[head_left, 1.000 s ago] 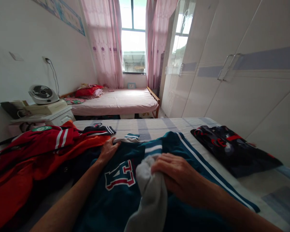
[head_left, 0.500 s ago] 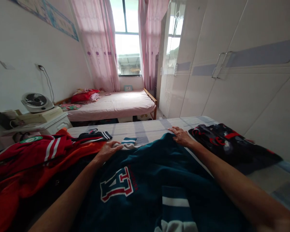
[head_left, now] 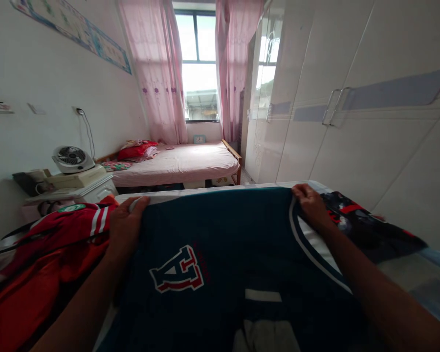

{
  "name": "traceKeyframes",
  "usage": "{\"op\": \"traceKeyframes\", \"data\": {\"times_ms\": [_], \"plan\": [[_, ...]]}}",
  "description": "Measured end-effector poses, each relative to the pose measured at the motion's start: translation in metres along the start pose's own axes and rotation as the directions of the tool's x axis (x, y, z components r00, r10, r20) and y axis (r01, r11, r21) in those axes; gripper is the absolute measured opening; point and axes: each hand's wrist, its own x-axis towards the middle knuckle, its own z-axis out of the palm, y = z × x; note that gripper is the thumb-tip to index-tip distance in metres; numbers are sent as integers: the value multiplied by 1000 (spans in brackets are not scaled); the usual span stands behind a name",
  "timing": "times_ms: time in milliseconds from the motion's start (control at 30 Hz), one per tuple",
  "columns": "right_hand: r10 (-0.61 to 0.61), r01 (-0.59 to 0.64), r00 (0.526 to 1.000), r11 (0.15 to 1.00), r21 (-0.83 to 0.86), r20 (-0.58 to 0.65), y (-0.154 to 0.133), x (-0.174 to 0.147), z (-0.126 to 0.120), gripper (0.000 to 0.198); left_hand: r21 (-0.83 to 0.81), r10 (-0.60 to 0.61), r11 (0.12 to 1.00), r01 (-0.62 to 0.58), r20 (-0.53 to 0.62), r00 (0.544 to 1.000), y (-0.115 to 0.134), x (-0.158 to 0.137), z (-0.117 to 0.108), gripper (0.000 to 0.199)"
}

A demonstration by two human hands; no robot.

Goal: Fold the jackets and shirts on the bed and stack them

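Observation:
A dark teal sweatshirt with a large letter A on it stretches across the near bed in front of me. At its far left corner, my left hand is closed on the cloth, close to some grey fabric. My right hand pinches the far right corner, beside a white-striped trim. Between the hands the far edge is pulled nearly straight and looks slightly raised. A grey sleeve with a striped cuff lies folded over the near part. The lower edge runs out of view.
Red and orange jackets lie heaped on the left. To the right is a folded black-and-red garment. A fan stands on boxes over a white cabinet. Beyond are a pink bed and a tall wardrobe.
My hands have moved apart and closed on the sweatshirt's far corners. Its wrinkled far edge is now drawn wide and taut. The view has tilted up slightly.

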Motion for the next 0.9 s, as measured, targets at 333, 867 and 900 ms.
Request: {"op": "traceKeyframes", "data": {"times_ms": [333, 867, 900], "plan": [[-119, 71, 863, 991, -116, -491, -30, 35, -79, 35, 418, 527, 785, -457, -64, 848, 46, 33, 0, 40], [-200, 253, 953, 939, -235, 226, 18, -13, 24, 39, 310, 381, 574, -758, 718, 582, -63, -18, 43, 44], [-159, 217, 959, 945, -247, 234, 24, -33, 17, 40, 283, 404, 577, -766, 716, 569, -69, -32, 27, 42]]}}
